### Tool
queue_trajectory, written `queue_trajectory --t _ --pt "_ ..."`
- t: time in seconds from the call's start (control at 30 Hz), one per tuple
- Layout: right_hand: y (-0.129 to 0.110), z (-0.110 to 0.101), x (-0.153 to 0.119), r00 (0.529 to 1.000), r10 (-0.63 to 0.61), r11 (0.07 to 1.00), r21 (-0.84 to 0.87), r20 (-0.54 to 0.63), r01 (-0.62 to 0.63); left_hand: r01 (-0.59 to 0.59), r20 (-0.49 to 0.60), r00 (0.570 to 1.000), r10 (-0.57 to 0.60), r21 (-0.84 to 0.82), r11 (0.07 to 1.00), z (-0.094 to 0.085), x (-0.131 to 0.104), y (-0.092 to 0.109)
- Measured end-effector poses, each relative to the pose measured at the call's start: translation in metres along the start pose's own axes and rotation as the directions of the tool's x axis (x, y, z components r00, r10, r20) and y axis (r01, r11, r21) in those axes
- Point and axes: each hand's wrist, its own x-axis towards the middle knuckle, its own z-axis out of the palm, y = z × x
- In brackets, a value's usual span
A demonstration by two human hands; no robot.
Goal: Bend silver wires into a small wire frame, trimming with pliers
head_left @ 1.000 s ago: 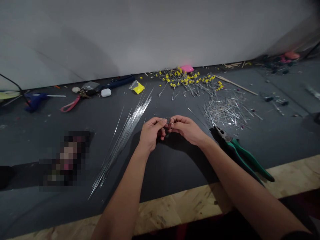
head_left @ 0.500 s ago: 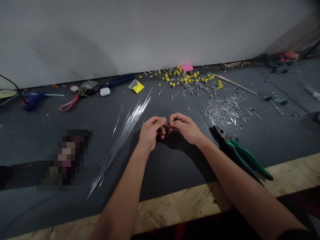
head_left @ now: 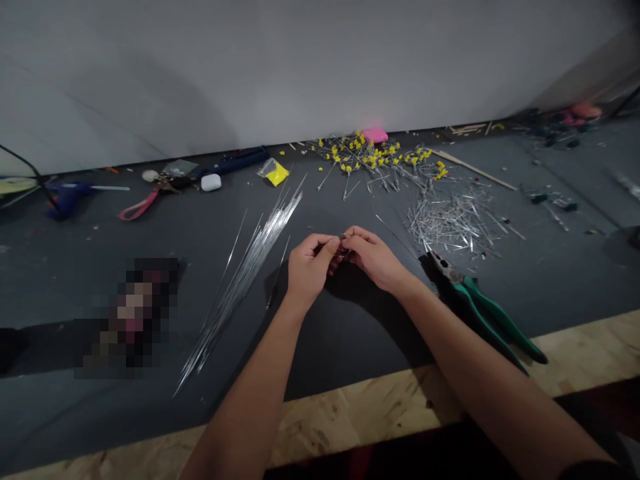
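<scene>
My left hand [head_left: 310,267] and my right hand [head_left: 374,260] meet at the fingertips above the dark table, both closed in a pinch. Between them is a thin wire [head_left: 344,236], mostly hidden by the fingers; its shape is hard to make out. Left of my hands lies a bundle of long straight silver wires [head_left: 250,267], with one wire [head_left: 280,270] apart from it. To the right, combination pliers [head_left: 483,307] with green and black handles rest near a heap of short silver wire pieces [head_left: 447,220].
Farther back lie several wires with yellow tips [head_left: 373,157], a pink packet [head_left: 375,135], a yellow packet [head_left: 277,173] and a wooden stick [head_left: 477,171]. At left are a white case [head_left: 211,182], keys with a pink strap [head_left: 140,203] and a blue glue gun [head_left: 70,199]. A wall [head_left: 300,73] stands behind.
My left hand has shifted slightly right, and its fingertips now touch those of my right hand. The separate wire beside the bundle shows more. The held wire is more covered.
</scene>
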Motion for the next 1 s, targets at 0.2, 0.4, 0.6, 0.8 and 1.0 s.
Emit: queue_trajectory --t 0.2,0.4,0.6,0.8,1.0 --pt "0.003 -0.003 0.002 1.0 0.013 1.0 -0.02 0.006 -0.012 0.015 0.025 1.0 -0.016 0.053 0.998 -0.001 0.0 0.003" --pt "0.003 -0.003 0.001 0.999 0.011 0.999 -0.043 0.033 -0.01 -0.014 0.011 1.0 0.013 0.078 0.997 0.0 0.0 0.008" --pt "0.0 -0.001 0.001 0.999 0.036 0.998 -0.059 0.009 -0.035 0.003 -0.031 1.0 0.001 0.118 0.993 -0.005 0.003 0.005" --pt "0.005 -0.003 0.003 0.999 -0.025 0.997 -0.08 -0.039 0.022 0.042 -0.061 0.998 -0.036 0.097 0.994 -0.009 0.007 0.003" --pt "0.008 -0.006 0.005 0.998 -0.038 0.996 -0.076 -0.04 0.035 0.092 -0.062 0.994 -0.09 0.032 0.995 -0.013 0.01 0.0"
